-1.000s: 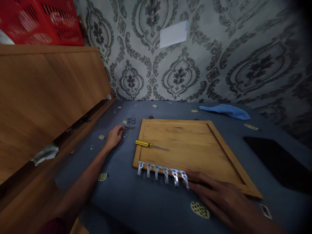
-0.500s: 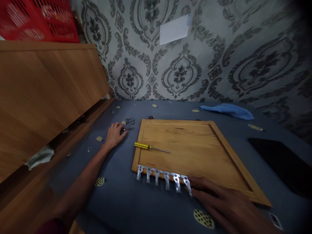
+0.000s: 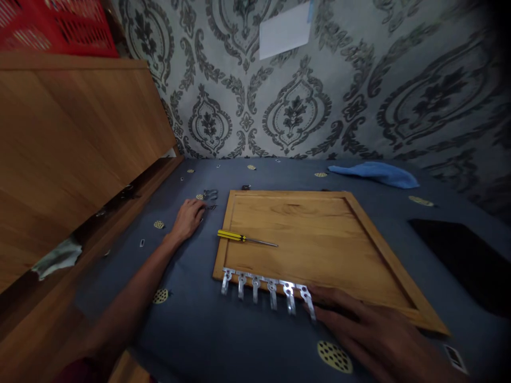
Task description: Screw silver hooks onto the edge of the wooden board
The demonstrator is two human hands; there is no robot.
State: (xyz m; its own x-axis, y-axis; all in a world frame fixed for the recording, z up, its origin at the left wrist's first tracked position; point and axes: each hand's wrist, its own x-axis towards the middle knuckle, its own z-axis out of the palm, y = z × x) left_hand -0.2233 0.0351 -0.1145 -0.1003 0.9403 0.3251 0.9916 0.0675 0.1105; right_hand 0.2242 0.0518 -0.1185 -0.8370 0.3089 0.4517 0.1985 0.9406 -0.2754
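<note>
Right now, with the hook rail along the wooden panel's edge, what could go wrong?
The metal hook rail might slip, since its hooks overhang the wooden panel's near edge and the right hand is at one end only. The screwdriver's handle juts slightly past the panel's left edge, so a bump could knock it off. The small dark pieces by the left hand could scatter if brushed.

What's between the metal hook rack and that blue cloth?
Between the hook rack and the blue cloth, the head view shows the wooden panel, then some patterned cover.
</note>
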